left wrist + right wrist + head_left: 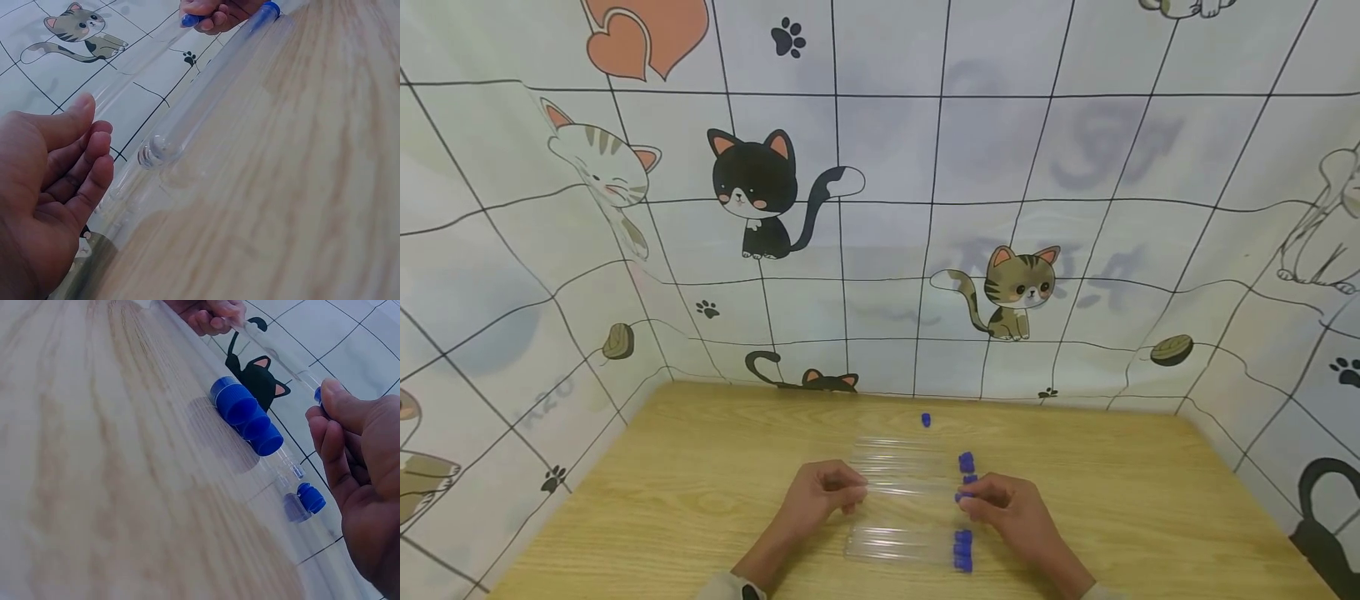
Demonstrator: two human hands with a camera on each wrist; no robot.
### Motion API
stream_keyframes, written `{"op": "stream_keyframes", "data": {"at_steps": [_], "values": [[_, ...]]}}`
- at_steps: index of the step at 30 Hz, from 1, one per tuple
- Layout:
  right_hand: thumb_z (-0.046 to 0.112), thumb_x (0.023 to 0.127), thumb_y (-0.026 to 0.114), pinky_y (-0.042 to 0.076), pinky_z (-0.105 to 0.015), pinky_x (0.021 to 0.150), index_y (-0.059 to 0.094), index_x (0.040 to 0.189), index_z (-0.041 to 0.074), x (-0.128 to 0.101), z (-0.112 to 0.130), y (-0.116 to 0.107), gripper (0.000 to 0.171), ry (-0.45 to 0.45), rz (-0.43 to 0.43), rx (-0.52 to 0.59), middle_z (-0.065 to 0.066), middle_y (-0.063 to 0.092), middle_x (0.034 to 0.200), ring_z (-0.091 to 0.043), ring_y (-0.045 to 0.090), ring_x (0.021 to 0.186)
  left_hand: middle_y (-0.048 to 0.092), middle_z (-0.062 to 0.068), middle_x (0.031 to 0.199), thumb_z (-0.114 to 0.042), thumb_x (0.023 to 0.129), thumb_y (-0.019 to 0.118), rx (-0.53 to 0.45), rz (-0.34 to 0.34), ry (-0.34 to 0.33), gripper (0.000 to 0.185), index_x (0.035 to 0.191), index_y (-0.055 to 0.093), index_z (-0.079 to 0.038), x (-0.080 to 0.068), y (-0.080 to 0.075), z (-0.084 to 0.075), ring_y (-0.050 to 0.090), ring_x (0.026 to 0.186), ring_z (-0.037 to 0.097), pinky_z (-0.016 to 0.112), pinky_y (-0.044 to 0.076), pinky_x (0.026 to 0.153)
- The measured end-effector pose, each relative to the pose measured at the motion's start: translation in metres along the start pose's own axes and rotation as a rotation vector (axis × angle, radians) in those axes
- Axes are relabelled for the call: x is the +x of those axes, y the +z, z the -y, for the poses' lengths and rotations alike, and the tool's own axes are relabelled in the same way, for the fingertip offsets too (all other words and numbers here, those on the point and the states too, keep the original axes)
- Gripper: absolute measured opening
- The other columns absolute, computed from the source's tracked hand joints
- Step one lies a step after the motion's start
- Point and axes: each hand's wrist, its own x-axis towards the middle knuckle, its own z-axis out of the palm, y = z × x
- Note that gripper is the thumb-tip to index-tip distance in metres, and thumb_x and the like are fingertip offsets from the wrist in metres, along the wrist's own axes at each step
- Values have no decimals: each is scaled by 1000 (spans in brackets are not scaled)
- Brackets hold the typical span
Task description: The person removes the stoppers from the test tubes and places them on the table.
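Clear test tube (910,490) is held level just above the wooden table (700,483), between the two hands, in the gap between a far group of tubes and a near group. At its left, the left hand (820,492) has its fingertips at the closed round end; from the head view the fingers curl round the glass, though the left wrist view shows them rather loose, so the hold looks light and I cannot tell how firm it is. At its right, the right hand (1011,508) pinches the small blue cap (318,394) at the tube's mouth between thumb and forefinger. Judgement on doing this step well: keep the tube steady and level with the left hand, hold the cap square to the mouth, and work it with a short twist, not a sideways pull, since thin clear glass or plastic will likely slip or flex. Near capped tubes (902,546) lie side by side just toward the person; far tubes (902,454) lie beyond; one loose blue cap (927,419) sits apart, farther back. No brand, label or graduation is legible on tubes or caps; the backdrop (880,208) shows cartoon cats and paw prints, with only faint, unreadable marks.
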Motion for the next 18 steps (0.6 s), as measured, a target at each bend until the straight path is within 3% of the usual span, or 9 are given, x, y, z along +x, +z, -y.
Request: {"op": "stream_keyframes", "data": {"at_steps": [7,14,18], "values": [[23,86,73,53,-29,74,71,98,8,-1,1,-2,20,-5,-13,-51,-3,72,95,-19,68,85,67,23,83,-2,86,69,-6,0,8,18,95,64,13,0,1,0,62,63,31,37,54,62],[26,84,74,54,-30,74,71,96,11,0,1,-2,19,-3,-12,-54,-1,72,93,-19,68,84,68,22,83,-2,86,69,-4,4,8,18,95,64,13,1,1,3,62,63,26,36,55,62],[22,86,72,54,-30,74,70,97,8,1,1,-3,18,-19,6,-39,-2,72,94,-19,68,85,68,22,83,-1,86,69,-2,-1,11,14,94,66,10,3,0,16,62,62,24,35,54,61]]}}
